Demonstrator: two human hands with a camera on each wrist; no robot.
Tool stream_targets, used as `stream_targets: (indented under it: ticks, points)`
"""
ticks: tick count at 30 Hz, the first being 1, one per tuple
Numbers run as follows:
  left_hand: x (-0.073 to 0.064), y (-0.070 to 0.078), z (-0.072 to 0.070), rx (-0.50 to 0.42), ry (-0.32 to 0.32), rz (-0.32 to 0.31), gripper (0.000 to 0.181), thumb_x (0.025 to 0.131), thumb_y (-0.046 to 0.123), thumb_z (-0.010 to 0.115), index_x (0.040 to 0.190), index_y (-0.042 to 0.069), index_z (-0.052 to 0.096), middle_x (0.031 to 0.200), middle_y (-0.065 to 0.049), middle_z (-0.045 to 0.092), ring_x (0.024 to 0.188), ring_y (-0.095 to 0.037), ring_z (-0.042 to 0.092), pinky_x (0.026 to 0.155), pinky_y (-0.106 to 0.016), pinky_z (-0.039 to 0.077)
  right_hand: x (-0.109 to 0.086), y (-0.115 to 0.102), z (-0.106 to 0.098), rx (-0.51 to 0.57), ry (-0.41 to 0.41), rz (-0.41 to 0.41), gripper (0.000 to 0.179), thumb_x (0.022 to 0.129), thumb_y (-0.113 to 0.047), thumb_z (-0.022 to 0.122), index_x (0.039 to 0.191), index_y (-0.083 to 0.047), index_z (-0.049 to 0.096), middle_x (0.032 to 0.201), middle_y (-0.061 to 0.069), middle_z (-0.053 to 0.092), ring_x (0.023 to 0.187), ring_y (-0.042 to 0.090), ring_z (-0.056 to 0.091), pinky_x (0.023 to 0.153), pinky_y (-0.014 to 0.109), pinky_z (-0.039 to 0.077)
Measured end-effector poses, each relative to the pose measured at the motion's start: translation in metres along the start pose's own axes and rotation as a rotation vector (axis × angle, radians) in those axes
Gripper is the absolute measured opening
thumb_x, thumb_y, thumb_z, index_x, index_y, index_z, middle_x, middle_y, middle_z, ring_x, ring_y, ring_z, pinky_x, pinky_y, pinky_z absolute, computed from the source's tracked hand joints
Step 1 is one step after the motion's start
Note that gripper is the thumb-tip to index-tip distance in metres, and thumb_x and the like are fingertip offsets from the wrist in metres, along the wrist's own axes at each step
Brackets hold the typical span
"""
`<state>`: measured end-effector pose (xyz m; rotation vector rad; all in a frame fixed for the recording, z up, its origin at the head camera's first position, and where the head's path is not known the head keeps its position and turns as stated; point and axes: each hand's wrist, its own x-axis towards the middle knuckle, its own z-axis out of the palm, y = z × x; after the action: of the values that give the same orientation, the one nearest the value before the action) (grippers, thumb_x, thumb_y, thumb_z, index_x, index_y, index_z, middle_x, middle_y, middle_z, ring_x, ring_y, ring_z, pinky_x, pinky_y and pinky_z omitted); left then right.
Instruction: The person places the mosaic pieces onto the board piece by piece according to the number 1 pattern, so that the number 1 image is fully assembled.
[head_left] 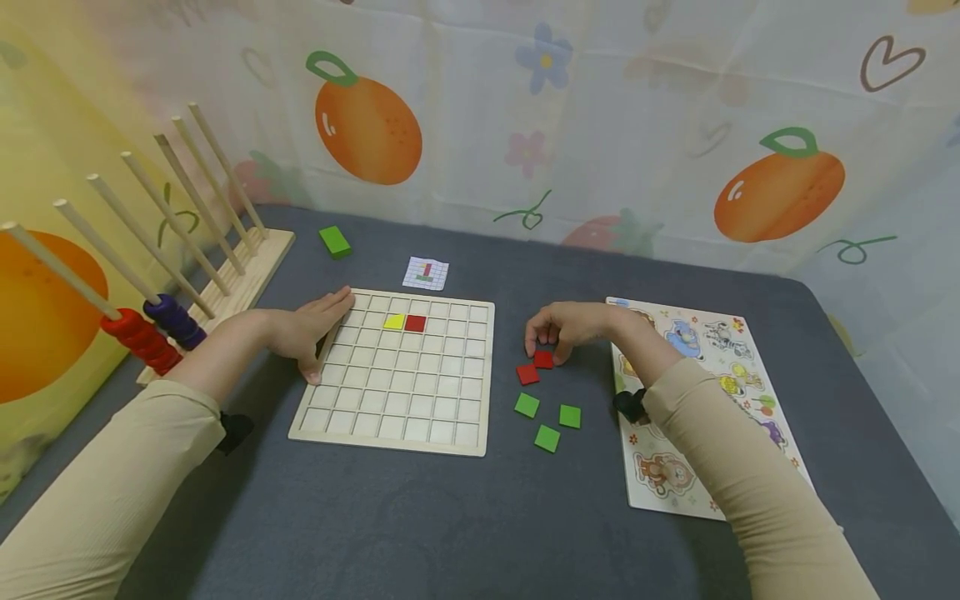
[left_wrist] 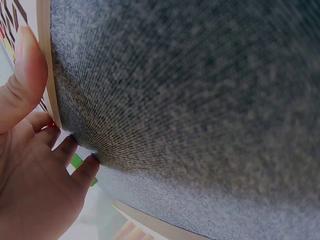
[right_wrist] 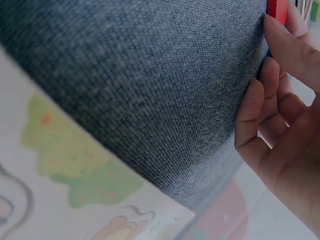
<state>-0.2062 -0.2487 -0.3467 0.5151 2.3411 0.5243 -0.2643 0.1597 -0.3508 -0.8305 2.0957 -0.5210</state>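
Observation:
A wooden grid board [head_left: 390,429] lies on the dark table, with a yellow tile [head_left: 393,322] and a red tile [head_left: 415,323] side by side in its upper rows. My left hand [head_left: 315,325] rests along the board's left edge, thumb and fingers spread; in the left wrist view the thumb [left_wrist: 31,67] lies against that edge. Right of the board, my right hand [head_left: 566,327] pinches a red square tile [head_left: 543,359] between thumb and fingers, low at the tabletop. Another red tile [head_left: 528,374] lies just beside it. Three green tiles [head_left: 547,438] lie nearer to me.
A small gridded pattern card [head_left: 426,273] sits behind the board, and a green block [head_left: 334,242] farther left. At left stands a wooden peg rack [head_left: 262,258] with red beads [head_left: 142,340] and blue beads [head_left: 174,321]. An animal picture board [head_left: 705,333] lies under the right forearm.

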Motion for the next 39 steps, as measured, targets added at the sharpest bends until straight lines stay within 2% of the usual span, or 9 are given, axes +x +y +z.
stream_targets:
  ticks: [8,24,36,39]
  points:
    - [0.0006,-0.0003,-0.0002,0.004,-0.001,0.0,0.133,0.065,0.005,0.086,0.156,-0.003,-0.012,0.162,-0.026,-0.024,0.148,-0.052,-0.017,0.117,-0.07,0.002,-0.0011,-0.0013,-0.0001,-0.03,0.037,0.024,0.031,0.08,0.007,0.071,0.103,-0.012,0.066,0.093,0.005,0.048,0.084,0.019,0.043,0.071,0.028,0.04]
    - [0.0017,-0.0017,0.0001,0.014,0.006,0.002,0.134,0.065,0.005,0.086,0.156,-0.004,-0.011,0.162,-0.027,-0.023,0.149,-0.052,-0.016,0.117,-0.069,0.003,-0.004,0.0003,-0.0046,0.004,0.122,-0.007,0.028,0.082,0.001,0.07,0.108,-0.003,0.061,0.094,0.01,0.063,0.082,0.017,0.056,0.073,0.028,0.047]
    - [0.0018,-0.0025,0.0003,0.007,0.004,-0.003,0.134,0.065,0.006,0.086,0.156,-0.002,-0.013,0.162,-0.025,-0.025,0.149,-0.052,-0.017,0.117,-0.07,0.001,-0.0009,-0.0008,-0.0054,0.007,0.215,0.068,0.032,0.076,0.006,0.069,0.105,-0.007,0.065,0.096,0.009,0.065,0.084,0.019,0.057,0.073,0.029,0.048]
    - [0.0019,-0.0023,0.0003,0.006,0.004,-0.003,0.134,0.065,0.006,0.086,0.156,-0.003,-0.013,0.162,-0.025,-0.025,0.148,-0.052,-0.017,0.117,-0.07,0.001,0.0,-0.0017,-0.0057,0.009,0.227,0.063,0.031,0.076,0.006,0.07,0.104,-0.008,0.066,0.095,0.008,0.064,0.083,0.02,0.057,0.072,0.029,0.048]
